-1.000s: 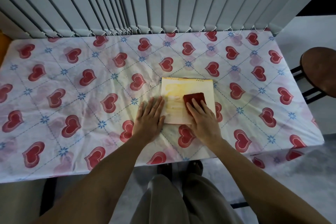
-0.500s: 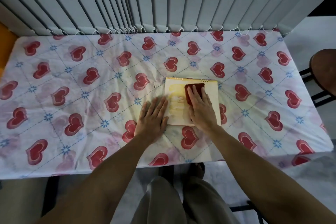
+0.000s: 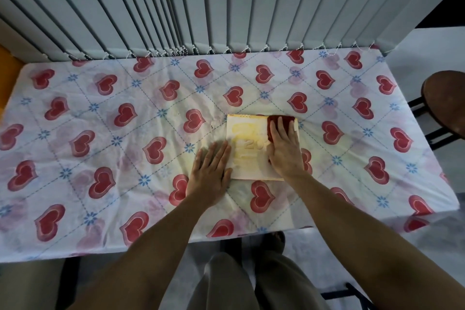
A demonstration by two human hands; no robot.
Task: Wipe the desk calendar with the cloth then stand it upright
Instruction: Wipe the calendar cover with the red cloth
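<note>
On the calendar [image 3: 247,156], flat right hand [image 3: 285,153] pushes the cloth [image 3: 273,123]; flat left hand [image 3: 210,178] barely pins its edge, might skid.

Cloth [image 3: 272,126] pushed up to the far right corner of the desk calendar [image 3: 247,158]

A second ago the right hand [image 3: 285,152] pressed the red cloth on the middle of the page's right half. Half a second ago it had slid away from the person, close to the bound edge. Now it lies further right, at the far right corner, touching the top edge. The flat fingers have followed it, so the palm now covers the page's right side instead of its near edge. The move has bared the middle of the page, where the large printed digits [image 3: 251,145] "20" show beside the hand.
</note>
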